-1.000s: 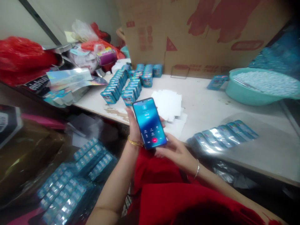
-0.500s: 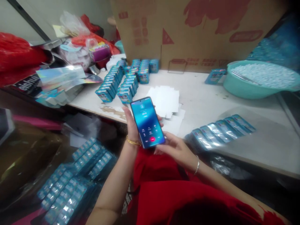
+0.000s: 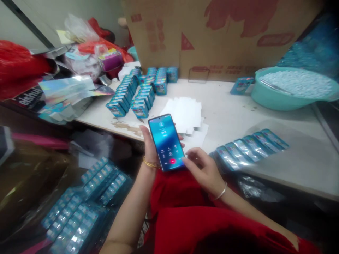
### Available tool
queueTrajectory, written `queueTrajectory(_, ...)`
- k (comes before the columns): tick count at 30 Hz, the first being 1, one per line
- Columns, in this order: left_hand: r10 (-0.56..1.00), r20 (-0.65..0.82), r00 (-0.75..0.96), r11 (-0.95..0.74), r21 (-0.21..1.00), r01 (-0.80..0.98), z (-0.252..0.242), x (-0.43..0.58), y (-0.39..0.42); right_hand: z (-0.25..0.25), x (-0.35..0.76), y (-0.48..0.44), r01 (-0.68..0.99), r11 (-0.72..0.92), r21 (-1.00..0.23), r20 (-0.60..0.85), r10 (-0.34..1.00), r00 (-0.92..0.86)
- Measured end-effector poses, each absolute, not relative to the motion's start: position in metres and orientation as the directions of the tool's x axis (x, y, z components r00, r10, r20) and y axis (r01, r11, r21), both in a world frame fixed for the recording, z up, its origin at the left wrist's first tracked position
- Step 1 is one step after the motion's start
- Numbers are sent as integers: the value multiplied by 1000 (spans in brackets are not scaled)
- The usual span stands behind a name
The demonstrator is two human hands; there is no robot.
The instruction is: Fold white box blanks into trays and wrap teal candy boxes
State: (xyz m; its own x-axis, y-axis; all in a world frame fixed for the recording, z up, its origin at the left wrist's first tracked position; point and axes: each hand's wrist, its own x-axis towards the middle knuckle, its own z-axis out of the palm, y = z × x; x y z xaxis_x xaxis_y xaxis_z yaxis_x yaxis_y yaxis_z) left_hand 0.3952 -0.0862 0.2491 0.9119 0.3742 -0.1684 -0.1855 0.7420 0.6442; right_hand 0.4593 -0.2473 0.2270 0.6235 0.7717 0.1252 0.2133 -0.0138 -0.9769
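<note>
A smartphone (image 3: 167,143) with a lit blue call screen, its timer at 00:13, rests in my left hand (image 3: 149,146). The thumb lies along the phone's left edge, and fingertips show past its right edge. At the phone's lower right corner is my right hand (image 3: 201,165), fingers loosely bent and apart, holding nothing. Its thumb tip is at the screen's edge; whether it touches the glass I cannot tell. Just beyond the phone, flat white card pieces (image 3: 186,113) are spread on the table (image 3: 222,120).
Rows of small blue boxes (image 3: 124,92) stand behind the phone. On the right are a shrink-wrapped row of blue packs (image 3: 251,148) and a green basin (image 3: 280,100) of white pieces. A large carton (image 3: 164,42) stands behind. More wrapped packs (image 3: 76,215) are stacked lower left.
My right hand has shifted off the phone's bottom edge, its fingers now lifted and bent beside the lower right corner. The call timer went from 00:12 to 00:13. My left hand still holds the phone.
</note>
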Motion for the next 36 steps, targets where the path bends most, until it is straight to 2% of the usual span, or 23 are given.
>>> queueTrajectory(2,360,-175,917,758,627,-178,246,394,-86,224,464,-254,535,21,-845,405,679,612)
queueTrajectory(4,339,-172,925,765,622,-165,243,393,-86,220,468,-262,756,93,-648,624,634,457)
queueTrajectory(7,314,-163,935,769,621,-151,239,392,-87,213,470,-272,875,163,-455,716,652,250)
queueTrajectory(10,296,-166,941,776,616,-136,238,391,-89,206,469,-278,905,189,-380,712,685,156)
queueTrajectory(19,259,-203,944,797,597,-90,236,391,-92,200,467,-284,907,256,-334,701,711,57)
queueTrajectory(36,238,-237,942,780,624,-40,234,393,-96,196,466,-288,897,263,-356,701,710,70)
